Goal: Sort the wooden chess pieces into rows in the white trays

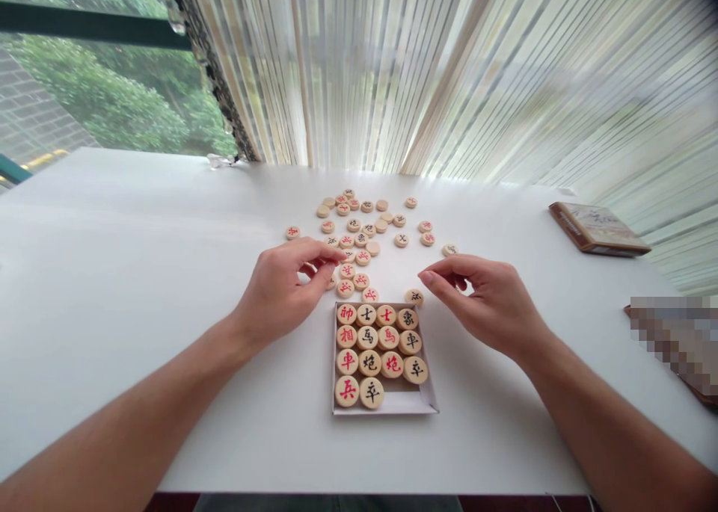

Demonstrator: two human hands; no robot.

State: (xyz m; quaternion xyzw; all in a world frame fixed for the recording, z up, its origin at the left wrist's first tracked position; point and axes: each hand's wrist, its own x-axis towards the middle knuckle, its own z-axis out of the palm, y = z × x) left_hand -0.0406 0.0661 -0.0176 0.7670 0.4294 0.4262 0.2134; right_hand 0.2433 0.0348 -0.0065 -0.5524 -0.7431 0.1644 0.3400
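A shallow white box (407, 402) holds rows of round wooden xiangqi pieces (367, 338) with red or black characters. Its last row has two pieces at the left and bare floor at the right. My left hand (292, 284) is over the near end of the loose pieces (361, 280), thumb and index finger curled into a pinch beside a black-marked piece; whatever is between the tips is hidden. Over the table right of the box, my right hand (482, 297) has thumb and index tips together, with nothing visible in them. A tilted black-marked piece (414, 297) lies near it, by the box's far right corner.
More loose pieces (367, 207) are scattered farther back on the white table (140, 258), some blank side up. A flat brown box (600, 228) lies at the right, with a partly blurred object (681, 347) nearer. Striped curtains (359, 71) hang behind the table.
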